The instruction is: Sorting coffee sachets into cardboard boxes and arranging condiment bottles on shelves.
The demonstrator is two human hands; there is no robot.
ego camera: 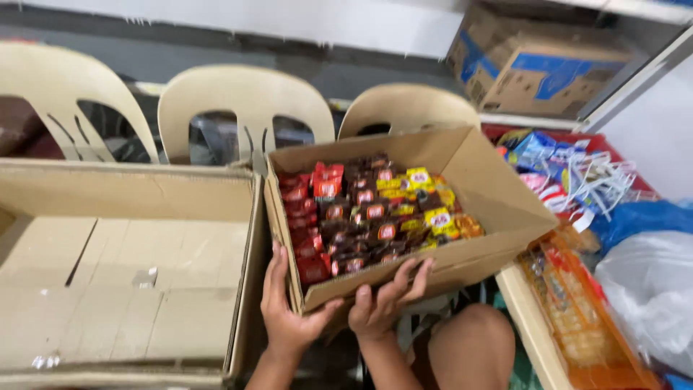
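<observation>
big empty box (123, 289) fills the left side, flaps folded flat inside, a scrap of clear tape on the floor of it. touching its right wall sits the snack box (498, 209), open-topped cardboard, tilted w/ its far right corner raised, long axis running from near-left to far-right.

both hands grip the snack box at its near-left corner. left hand (285, 307) is on the left wall by the corner, palm against the cardboard, thumb hooked round toward the front. right hand (382, 303) is on the front wall, 4 fingers curled up over the rim, tips just at the packets. both are closed on the cardboard, holding nothing else. box lies up and to the right of the fingers, so most of it overhangs away from the grip; right hand is nearer the box's middle.

inside: packets (368, 213) in loose rows, red ones along the left, dark brown w/ red-white labels in the middle, yellow ones toward the right.

behind: 3 cream plastic chairs (245, 101). upper right, a brown carton (534, 68) w/ blue print, lying on its side. right side: red tray (570, 177) of blue and white wrapped goods, an orange pack (577, 318) of biscuits in clear wrap, a white bag (650, 289), a blue bag (639, 217). person's knee (469, 350) shows below the box.
</observation>
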